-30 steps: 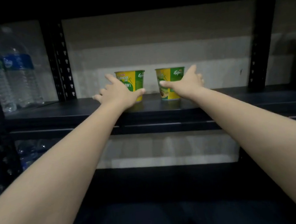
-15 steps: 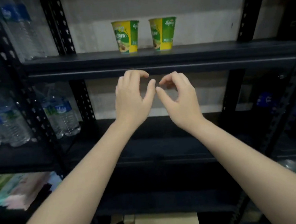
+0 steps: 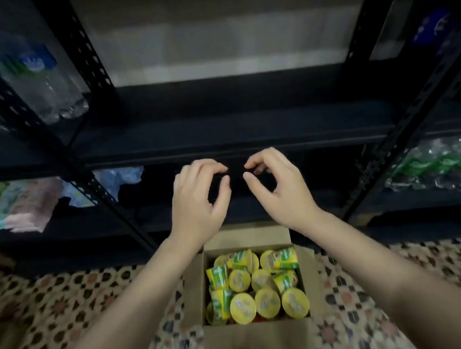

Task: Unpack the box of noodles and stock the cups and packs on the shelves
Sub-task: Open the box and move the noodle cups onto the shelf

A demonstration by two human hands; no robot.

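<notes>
Now my view had dropped from the upper shelf, where two cups stood side by side a moment earlier, down to the box (image 3: 257, 336) on the patterned floor (image 3: 68, 319) at six o'clock. My left hand (image 3: 198, 203) and right hand (image 3: 280, 190) had let go of those cups and come back empty, hovering close together above the far edge of the box, fingers loosely curled and gripping nothing, thumbs nearly facing each other but not touching. Those two cups were out of view by then. Inside the open box lay many more noodle cups (image 3: 256, 285), some upright with yellow lids showing, some tipped on their sides; I could not see any flat packs among them. The dark shelf (image 3: 233, 134) at twelve o'clock stood bare where I could see it, with water bottles (image 3: 43, 86) at ten o'clock. I judged one placing done and the next pick-up about to begin, with most of the stock still waiting.
</notes>
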